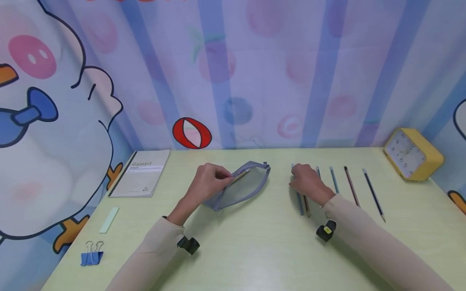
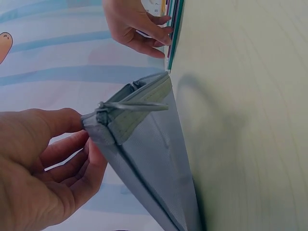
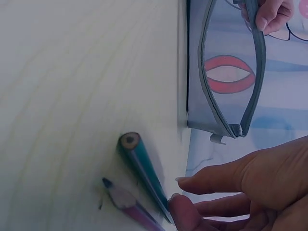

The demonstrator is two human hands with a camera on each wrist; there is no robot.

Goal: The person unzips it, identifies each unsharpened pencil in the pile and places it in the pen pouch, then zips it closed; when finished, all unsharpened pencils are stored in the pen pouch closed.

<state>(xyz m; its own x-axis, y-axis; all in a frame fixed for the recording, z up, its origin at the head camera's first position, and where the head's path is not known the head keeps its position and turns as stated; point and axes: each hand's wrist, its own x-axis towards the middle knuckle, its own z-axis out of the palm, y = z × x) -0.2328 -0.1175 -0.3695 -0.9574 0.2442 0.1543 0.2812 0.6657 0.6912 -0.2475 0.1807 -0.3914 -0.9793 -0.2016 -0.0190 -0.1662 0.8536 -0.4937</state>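
Observation:
A grey zippered pencil case [image 1: 251, 196] stands with its mouth open in the head view. My left hand [image 1: 209, 180] pinches its rim between thumb and fingers, near the zip end in the left wrist view. A narrow yellowish strip shows at the mouth; I cannot tell what it is. My right hand [image 1: 309, 182] reaches down over the leftmost pencils. In the right wrist view its thumb and index fingertips are slightly apart beside a teal pencil [image 3: 144, 166], whose far end the finger hides. A dark red pencil [image 3: 134, 211] with a sharpened tip lies alongside.
More pencils lie in a row to the right, among them a dark red one [image 1: 351, 186] and a dark blue one [image 1: 373, 195]. A yellow clock [image 1: 418, 155] stands at back right. On the left are a notebook [image 1: 140, 173], a pale green strip [image 1: 109, 220] and a blue binder clip [image 1: 92, 258].

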